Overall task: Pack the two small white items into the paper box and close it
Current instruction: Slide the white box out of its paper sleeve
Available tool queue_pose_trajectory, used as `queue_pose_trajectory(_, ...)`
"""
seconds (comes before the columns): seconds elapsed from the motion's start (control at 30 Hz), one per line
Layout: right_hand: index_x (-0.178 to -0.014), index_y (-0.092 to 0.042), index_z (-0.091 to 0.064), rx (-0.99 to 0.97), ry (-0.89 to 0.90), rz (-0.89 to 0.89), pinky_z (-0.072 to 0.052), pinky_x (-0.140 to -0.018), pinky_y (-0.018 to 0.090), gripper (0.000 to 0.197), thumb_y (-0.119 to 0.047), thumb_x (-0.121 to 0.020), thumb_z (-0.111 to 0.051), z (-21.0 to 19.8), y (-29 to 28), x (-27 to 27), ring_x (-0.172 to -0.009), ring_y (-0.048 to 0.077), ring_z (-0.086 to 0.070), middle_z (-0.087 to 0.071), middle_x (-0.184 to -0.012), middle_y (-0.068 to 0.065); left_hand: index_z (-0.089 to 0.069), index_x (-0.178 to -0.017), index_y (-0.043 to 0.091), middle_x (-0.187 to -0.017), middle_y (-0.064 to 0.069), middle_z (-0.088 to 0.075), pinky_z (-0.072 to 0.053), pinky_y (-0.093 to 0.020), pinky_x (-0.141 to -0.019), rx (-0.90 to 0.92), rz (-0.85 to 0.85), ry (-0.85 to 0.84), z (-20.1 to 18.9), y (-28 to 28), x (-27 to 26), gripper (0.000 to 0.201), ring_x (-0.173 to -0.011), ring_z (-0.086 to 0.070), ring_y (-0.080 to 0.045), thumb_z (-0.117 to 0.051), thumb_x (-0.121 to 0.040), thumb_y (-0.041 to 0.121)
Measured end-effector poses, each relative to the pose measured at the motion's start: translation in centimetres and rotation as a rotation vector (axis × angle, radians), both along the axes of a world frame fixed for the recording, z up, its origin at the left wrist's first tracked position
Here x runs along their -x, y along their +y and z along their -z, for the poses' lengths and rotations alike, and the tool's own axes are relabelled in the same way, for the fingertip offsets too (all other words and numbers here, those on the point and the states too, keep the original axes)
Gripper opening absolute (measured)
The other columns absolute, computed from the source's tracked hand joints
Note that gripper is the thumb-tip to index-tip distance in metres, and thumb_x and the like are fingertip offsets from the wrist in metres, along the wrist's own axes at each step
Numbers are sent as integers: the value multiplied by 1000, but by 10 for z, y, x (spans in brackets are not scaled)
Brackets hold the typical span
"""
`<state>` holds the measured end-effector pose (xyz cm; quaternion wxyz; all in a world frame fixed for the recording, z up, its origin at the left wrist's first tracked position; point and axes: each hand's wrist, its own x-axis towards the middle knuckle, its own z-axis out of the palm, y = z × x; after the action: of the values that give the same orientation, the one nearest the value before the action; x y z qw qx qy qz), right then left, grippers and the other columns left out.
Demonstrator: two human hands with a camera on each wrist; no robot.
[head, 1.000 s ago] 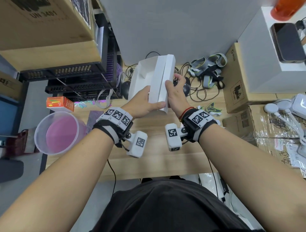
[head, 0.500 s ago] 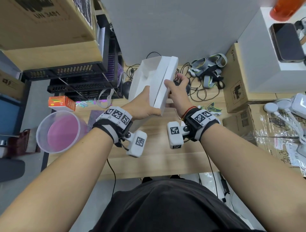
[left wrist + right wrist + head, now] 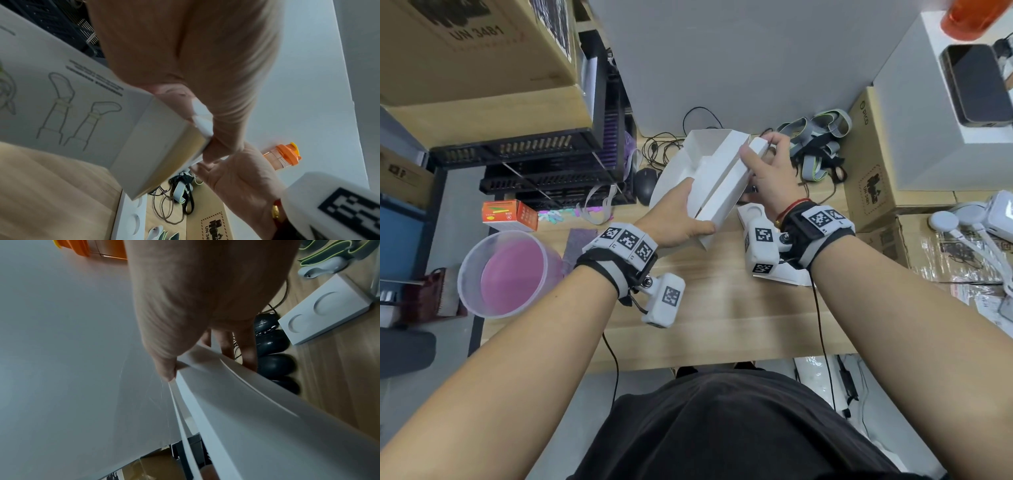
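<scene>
Now paper box point(image 3: 717, 181) tilts further, lifted off desk point(image 3: 722, 308).
Left hand point(image 3: 674, 219) grips its near end; right hand point(image 3: 770, 178) has slid up, pinching far corner.

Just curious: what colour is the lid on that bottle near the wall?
Orange. The bottle's lid shows best in the left wrist view, above a see-through orange-tinted body.

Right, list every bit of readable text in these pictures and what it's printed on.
"UN 3481": brown carton on the shelf.
"UN 34", rest cut off: stamp on the cardboard box by the straps.
Print above the line drawings on the white paper box: too blurred.
Orange small box label: too small.
</scene>
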<state>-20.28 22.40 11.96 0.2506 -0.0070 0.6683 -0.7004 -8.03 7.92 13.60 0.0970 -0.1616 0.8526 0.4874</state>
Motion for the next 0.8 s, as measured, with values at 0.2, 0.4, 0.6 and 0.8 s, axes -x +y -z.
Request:
queue_pose_trajectory(0.2,-126,-43,-53,-42,-7,-40,-54,-64,43,34,-35,-94,-54,-3,-2,1,-77,20,-57,-56,-112,5,-46,-115,8,-112,-12,-58,-48,-30,-81,-4,28,5,-1,-1,3,53,-103,-55,-26,-80,-76,12)
queue_pose_trajectory(0.4,-128,-54,-52,-60,-63,-54,-42,-68,41,40,-34,-94,-45,-5,-3,5,-64,16,-43,-49,-90,1,-43,-117,9,-111,-11,-56,-52,-43,-88,5,73,2,0,1,6,58,-105,-55,-29,-80,-73,16)
queue_pose_trajectory(0.6,-125,-43,-59,-39,-105,-35,-51,-63,30,42,-22,-93,-42,-7,-5,8,-61,13,-46,-51,-85,-2,-43,-121,10,-113,-10,-56,-52,-46,-90,22,79,16,0,0,11,63,-105,-56,-27,-79,-72,25)
queue_pose_trajectory(0.8,-123,-40,-61,46,-92,-97,-32,-62,30,42,-21,-91,-41,-2,-22,-4,-76,27,-40,-45,-93,8,-49,-130,10,-122,-4,-63,-49,-43,-99,-118,-93,81,-6,11,25,51,-112,-61,-18,-61,-94,43)
